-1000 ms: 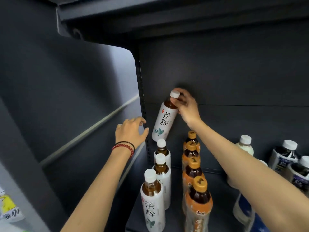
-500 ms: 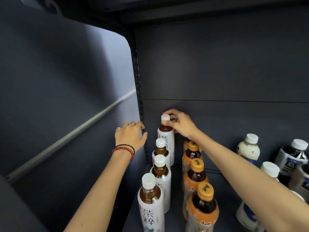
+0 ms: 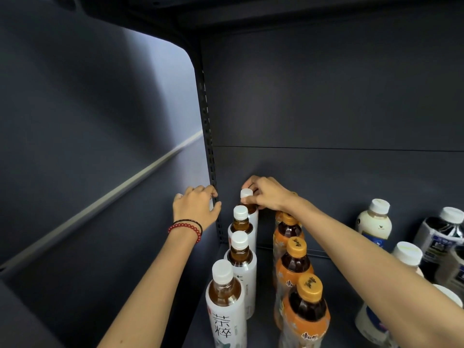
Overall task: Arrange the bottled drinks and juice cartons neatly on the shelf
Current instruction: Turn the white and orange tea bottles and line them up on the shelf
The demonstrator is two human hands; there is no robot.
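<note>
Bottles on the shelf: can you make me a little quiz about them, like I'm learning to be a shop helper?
1. True or false: the left hand is holding a bottle.
2. Which bottle does the right hand grip at its top? A: the one at the back of the left row. B: an orange-capped one. C: the one nearest the camera.
3. How many white-capped tea bottles stand in the left row?
Key: 1. False; it grips the shelf upright. 2. A, the rearmost tea bottle. 3. Four.
</note>
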